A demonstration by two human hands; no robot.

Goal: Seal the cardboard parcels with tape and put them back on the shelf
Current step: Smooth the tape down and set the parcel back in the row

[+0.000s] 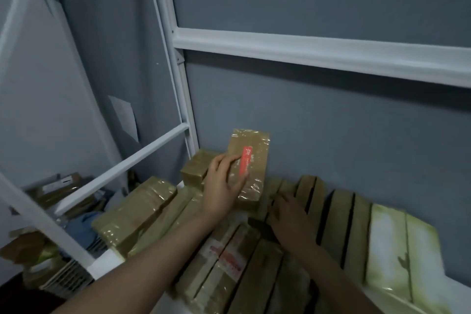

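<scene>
Put-back step, judging by the scene. The taped parcel point(252, 160) you hold looks sealed: glossy clear tape runs over its top and front, and there's a red label point(245, 160) on the face. It isn't settled on the shelf point(102, 269) yet. It stands upright, close to the grey wall point(331, 135), with its lower end just over the stock below.

Your left hand point(224, 186) grips it from its left side, fingers and thumb lightly curled onto the front face and touching the label. Can't tell whether anything wraps behind it.

Your right hand point(288, 214) is down and to the right of the parcel, apart from it. It lies palm down with fingers spread on the row of parcels point(336, 216) standing on edge and grips nothing. It's dark and blurred, so I can't give finger detail.

- **Done, as far as it shows:** the flat parcels point(132, 214) at left shine with tape, and the printed parcel point(224, 257) in front is taped too.
- **Unclear:** the standing row is in shadow, so I can't tell if it's sealed.
- **Other:** pale green packs point(397, 245) sit at the far right. No tape roll is in view.

Left to do, my guess: seat this parcel in the gap beside your right hand, then go on to any unsealed ones.
</scene>
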